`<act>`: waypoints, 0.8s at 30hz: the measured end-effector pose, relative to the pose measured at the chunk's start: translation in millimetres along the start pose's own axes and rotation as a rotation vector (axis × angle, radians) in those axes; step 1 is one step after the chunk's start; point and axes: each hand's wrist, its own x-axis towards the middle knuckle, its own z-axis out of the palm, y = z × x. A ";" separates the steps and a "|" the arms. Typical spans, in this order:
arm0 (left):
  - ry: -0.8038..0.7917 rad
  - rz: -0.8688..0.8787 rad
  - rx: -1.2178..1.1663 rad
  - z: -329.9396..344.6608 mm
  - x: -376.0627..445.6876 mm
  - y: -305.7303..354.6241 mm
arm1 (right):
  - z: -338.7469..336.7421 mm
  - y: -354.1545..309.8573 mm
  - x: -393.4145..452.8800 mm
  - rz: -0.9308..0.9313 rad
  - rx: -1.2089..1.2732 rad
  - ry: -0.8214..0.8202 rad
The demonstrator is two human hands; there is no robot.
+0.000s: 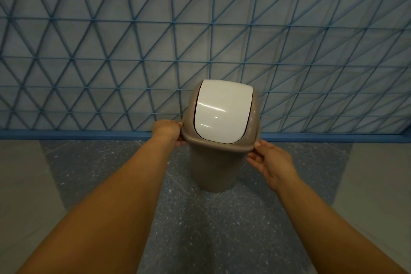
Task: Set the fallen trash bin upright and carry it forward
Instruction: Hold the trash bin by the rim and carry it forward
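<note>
The trash bin (pixel 214 169) is a taupe plastic tub with a white swing lid (pixel 222 111). It stands upright in the middle of the head view, seen from above. My left hand (pixel 169 132) grips the lid's rim on the left side. My right hand (pixel 272 164) holds the rim on the right, thumb on top and fingers underneath. Whether the bin's base touches the floor is hidden by its own body.
A dark speckled floor strip (pixel 200 229) runs under the bin between paler grey floor areas (pixel 24 184) on both sides. Just beyond the bin a blue base rail (pixel 89 134) carries a wall of blue triangular lattice (pixel 155 29).
</note>
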 end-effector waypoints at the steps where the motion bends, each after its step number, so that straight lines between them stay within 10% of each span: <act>1: 0.003 -0.002 -0.001 0.5 1.0 0.9 | -0.9 2.2 -1.1 0.000 0.012 -0.005; 24: -0.025 -0.001 -0.046 -3.0 9.6 -15.0 | 12.7 -19.9 24.9 -0.018 -0.023 0.081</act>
